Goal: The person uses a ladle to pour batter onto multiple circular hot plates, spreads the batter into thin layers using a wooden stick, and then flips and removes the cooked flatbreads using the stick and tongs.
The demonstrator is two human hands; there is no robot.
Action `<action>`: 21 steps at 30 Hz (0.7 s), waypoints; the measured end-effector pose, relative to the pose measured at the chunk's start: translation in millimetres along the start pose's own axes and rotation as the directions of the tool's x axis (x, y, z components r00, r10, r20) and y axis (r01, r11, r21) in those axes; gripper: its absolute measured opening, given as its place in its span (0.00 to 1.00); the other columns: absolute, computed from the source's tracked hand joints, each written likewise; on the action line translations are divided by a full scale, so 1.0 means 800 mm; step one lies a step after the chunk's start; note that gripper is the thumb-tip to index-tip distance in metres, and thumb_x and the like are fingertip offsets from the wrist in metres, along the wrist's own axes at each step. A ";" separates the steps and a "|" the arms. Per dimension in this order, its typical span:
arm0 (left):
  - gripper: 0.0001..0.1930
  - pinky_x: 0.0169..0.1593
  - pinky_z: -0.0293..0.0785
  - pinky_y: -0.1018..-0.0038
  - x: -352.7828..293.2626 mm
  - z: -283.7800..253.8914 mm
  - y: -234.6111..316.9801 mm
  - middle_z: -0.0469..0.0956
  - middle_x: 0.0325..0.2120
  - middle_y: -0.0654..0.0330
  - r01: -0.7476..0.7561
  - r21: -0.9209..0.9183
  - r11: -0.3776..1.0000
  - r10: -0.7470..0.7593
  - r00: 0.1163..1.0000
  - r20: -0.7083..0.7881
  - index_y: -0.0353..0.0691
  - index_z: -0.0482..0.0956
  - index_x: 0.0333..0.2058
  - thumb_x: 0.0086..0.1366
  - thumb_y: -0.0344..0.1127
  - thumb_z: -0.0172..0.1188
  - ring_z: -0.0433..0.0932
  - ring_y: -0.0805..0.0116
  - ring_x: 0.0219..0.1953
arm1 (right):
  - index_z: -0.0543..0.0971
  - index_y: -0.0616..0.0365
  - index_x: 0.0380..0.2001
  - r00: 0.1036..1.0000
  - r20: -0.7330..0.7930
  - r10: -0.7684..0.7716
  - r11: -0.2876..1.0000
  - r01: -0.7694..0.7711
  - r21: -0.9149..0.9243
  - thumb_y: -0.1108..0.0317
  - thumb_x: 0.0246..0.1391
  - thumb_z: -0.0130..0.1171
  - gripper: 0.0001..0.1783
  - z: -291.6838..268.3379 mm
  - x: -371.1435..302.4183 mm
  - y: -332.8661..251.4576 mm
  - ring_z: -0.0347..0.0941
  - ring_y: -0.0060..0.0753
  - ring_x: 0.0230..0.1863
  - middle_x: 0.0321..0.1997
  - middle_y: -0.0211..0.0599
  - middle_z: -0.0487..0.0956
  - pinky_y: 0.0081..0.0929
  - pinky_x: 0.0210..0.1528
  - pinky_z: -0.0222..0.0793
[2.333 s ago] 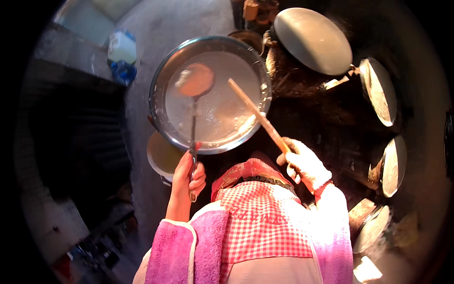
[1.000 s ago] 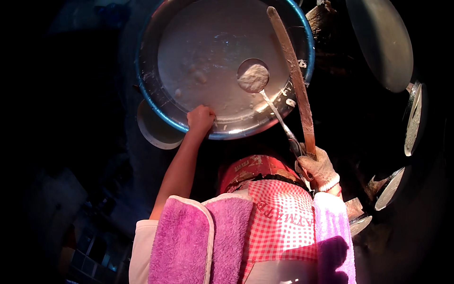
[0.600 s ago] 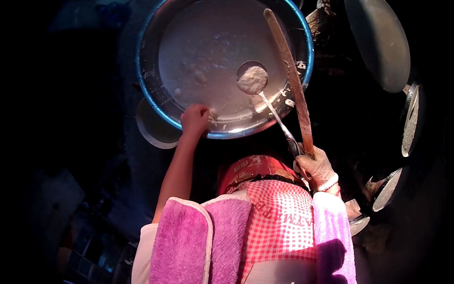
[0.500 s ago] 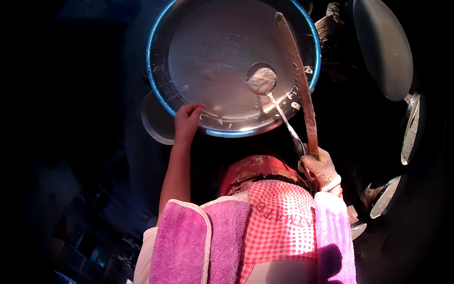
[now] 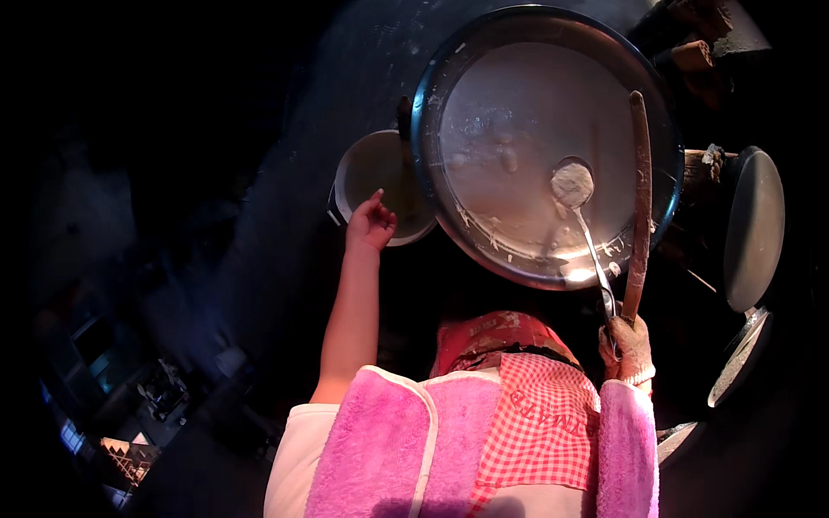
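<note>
Over toward the right of the scene, a wooden stick (image 5: 641, 198) and a metal ladle (image 5: 591, 249) are both gripped in the gloved right hand (image 5: 629, 345), with its fingers closed around the two handles. The stick is angled across the right part of a big metal basin (image 5: 553, 281); whether the rim is being touched can't really be told. The ladle's bowl is held over the basin too, left of the stick, and it's loaded with a pale, thick-looking scoop (image 5: 573, 183). Most of the basin is filled with whitish batter (image 5: 518, 104), and some white bits are stuck along its near wall.

Off to the left, the bare left hand (image 5: 371, 224) is held out by the near side of a white bucket (image 5: 343, 177), fingers released and loosely curled, one stretched toward the far side. Whether the bucket is actually touched can't be made out. It's set just beside the basin, on the left.

A pink fleecy garment (image 5: 371, 449) and a red checked apron (image 5: 540, 423) are worn. Down the right edge, round flat discs are lined up, the farthest grey disc (image 5: 756, 229) being the biggest-looking.
</note>
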State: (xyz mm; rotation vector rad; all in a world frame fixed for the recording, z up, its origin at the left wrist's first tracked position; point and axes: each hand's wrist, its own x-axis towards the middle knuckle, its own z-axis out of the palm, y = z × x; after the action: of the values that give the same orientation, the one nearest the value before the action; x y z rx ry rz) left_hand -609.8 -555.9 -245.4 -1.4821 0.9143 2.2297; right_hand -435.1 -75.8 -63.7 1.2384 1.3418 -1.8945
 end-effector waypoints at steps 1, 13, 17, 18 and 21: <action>0.10 0.41 0.74 0.69 0.013 -0.002 0.002 0.73 0.22 0.68 0.001 0.001 1.000 -0.001 0.999 -0.044 0.46 0.84 0.42 0.61 0.32 0.62 0.73 0.75 0.28 | 0.75 0.61 0.41 1.000 -0.012 0.005 1.000 -0.005 -0.028 0.67 0.57 0.56 0.11 0.006 0.000 -0.005 0.59 0.20 0.09 0.16 0.30 0.71 0.18 0.10 0.52; 0.08 0.37 0.77 0.70 0.068 -0.001 0.029 0.72 0.21 0.69 -0.029 -0.031 0.999 0.029 0.999 -0.014 0.48 0.78 0.29 0.56 0.31 0.70 0.74 0.74 0.29 | 0.76 0.61 0.43 0.998 -0.063 0.027 0.999 -0.024 0.037 0.63 0.54 0.62 0.17 0.058 0.031 -0.019 0.56 0.18 0.10 0.15 0.27 0.67 0.15 0.12 0.47; 0.11 0.39 0.77 0.73 0.039 0.019 0.027 0.76 0.28 0.68 -0.369 0.083 0.926 0.369 0.929 0.020 0.47 0.76 0.35 0.58 0.25 0.69 0.76 0.74 0.33 | 0.75 0.60 0.43 1.000 -0.021 0.011 0.999 -0.011 0.031 0.62 0.54 0.63 0.17 0.068 0.031 -0.028 0.55 0.18 0.09 0.14 0.26 0.66 0.16 0.11 0.47; 0.11 0.41 0.76 0.73 0.035 0.019 0.029 0.77 0.30 0.68 -0.448 0.088 0.890 0.443 0.894 0.068 0.47 0.76 0.36 0.59 0.25 0.68 0.76 0.74 0.34 | 0.75 0.61 0.44 0.999 -0.030 0.012 1.000 -0.012 0.023 0.61 0.54 0.64 0.18 0.070 0.031 -0.028 0.55 0.18 0.09 0.14 0.26 0.66 0.16 0.11 0.47; 0.13 0.45 0.76 0.72 0.024 0.023 0.036 0.79 0.35 0.67 -0.600 0.071 0.797 0.586 0.796 0.154 0.47 0.75 0.39 0.60 0.23 0.67 0.77 0.73 0.38 | 0.75 0.62 0.45 1.000 -0.011 0.006 1.000 -0.006 0.025 0.61 0.54 0.64 0.20 0.072 0.030 -0.028 0.55 0.17 0.09 0.14 0.26 0.65 0.16 0.11 0.46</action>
State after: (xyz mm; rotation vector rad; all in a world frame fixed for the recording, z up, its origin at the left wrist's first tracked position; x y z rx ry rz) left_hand -647.3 -566.9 -248.4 -1.0752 1.6187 2.5867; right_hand -486.1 -117.5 -69.2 1.2651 1.3229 -1.9083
